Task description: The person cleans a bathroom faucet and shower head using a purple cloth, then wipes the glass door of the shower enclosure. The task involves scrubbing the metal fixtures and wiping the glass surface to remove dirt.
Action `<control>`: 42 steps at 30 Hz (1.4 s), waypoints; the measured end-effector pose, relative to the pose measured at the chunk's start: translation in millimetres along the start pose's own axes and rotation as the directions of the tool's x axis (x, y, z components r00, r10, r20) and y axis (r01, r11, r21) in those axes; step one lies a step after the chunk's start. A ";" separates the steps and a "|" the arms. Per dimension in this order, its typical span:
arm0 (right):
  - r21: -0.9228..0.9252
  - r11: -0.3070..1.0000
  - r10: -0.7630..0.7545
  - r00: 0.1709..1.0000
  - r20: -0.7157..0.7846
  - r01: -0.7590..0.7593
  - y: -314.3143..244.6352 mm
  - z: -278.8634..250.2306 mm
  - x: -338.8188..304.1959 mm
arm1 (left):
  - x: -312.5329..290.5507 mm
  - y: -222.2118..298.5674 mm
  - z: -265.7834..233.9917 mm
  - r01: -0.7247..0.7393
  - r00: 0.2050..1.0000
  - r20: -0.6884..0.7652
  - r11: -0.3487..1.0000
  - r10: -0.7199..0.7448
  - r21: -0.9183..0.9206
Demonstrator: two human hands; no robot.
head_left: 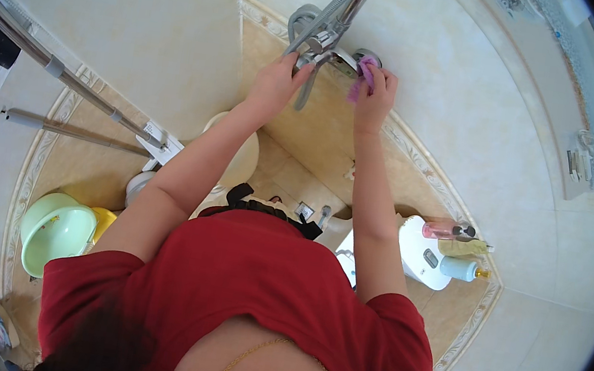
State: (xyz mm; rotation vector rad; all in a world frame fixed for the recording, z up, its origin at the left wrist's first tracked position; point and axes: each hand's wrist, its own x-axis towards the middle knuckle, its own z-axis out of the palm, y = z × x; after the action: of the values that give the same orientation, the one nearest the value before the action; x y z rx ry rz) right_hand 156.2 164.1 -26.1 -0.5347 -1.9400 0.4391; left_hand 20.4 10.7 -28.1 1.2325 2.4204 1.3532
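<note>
A chrome shower faucet [322, 43] is fixed to the tiled wall in front of me, with a metal shower hose [341, 3] and pipe rising from it. My left hand [274, 85] is closed at the faucet's left end, thumb and fingers on either side; the exact spot they grip is partly hidden. A purple cloth [365, 70] is pinched in my right hand [376, 99], pressed against the round fitting at the faucet's right end. The faucet's long lever or spout [305, 92] hangs down between my two hands.
Metal poles [87, 84] lean at the left. Below them are a pale green basin [60, 237] and a yellow one [105, 221]. To the right, a white lidded box [420, 256] bears a pink bottle [442, 229], a light blue bottle [458, 269] and a greenish cloth [464, 248].
</note>
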 end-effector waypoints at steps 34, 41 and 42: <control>-0.130 0.978 -0.127 0.962 0.242 0.162 -13.5 -10.6 8.1 | 3.0 1.2 2.7 0.060 0.998 0.006 0.997 -0.060 -0.055; -0.205 0.963 -0.110 0.951 0.291 0.174 -32.4 27.6 21.3 | -1.2 1.3 4.4 0.012 1.000 -0.021 0.999 -0.012 -0.035; -0.199 0.965 -0.106 0.949 0.297 0.170 -33.8 26.2 19.8 | 0.6 -1.0 2.6 -0.008 1.000 -0.025 1.000 0.007 -0.014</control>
State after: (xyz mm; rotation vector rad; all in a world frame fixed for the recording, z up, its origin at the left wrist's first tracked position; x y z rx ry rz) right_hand 119.1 145.0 -4.1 -0.4931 -2.3057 0.2172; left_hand 20.6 12.6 -30.3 1.2301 2.4208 1.3938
